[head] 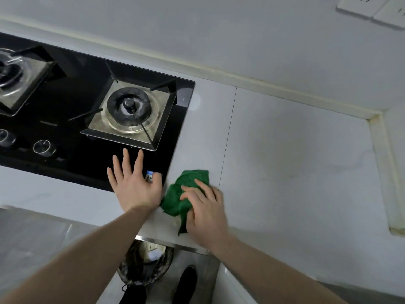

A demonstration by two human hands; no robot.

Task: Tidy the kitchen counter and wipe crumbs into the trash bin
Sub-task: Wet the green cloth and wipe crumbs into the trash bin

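**Head view: 2 hands at the counter edge, 1 on cloth**

Counter (295, 150): 1 pale slab, filling the middle and right of the frame, with 1 thin seam running top to bottom just right of center. Wall above it, 2 white socket plates (370, 7) at the upper right corner.

Hob (72, 93): 1 black glass unit, left half of frame. 2 burners counted, the right burner (129, 110) fully in view, the left burner (15, 71) cut by the frame edge. 2 round knobs (42, 148) at lower left of the hob, 1 of them partly cut off.

Trash bin (144, 264): 1, dark liner, bottom center, on the floor below the counter's front edge. White scraps inside. 2 dark shoes (186, 281) beside it.

Left hand (133, 183): fingers spread and straight, palm down over the hob's lower right corner. Thumb side lies against 1 small blue-and-white packet (151, 175), mostly hidden; cannot tell whether the palm presses the glass.

Right hand (203, 207): fingers loosely bent, lying on top of the green cloth (186, 189), pressing it to the counter. Not a pinch; cannot tell whether the thumb hooks under the fabric.

Green cloth: 1, crumpled, lower center of frame, on the counter just right of the hob's corner and near the front edge, above the bin. 1 tail of it trails toward the edge.

Crumbs: too small or blurred to count.
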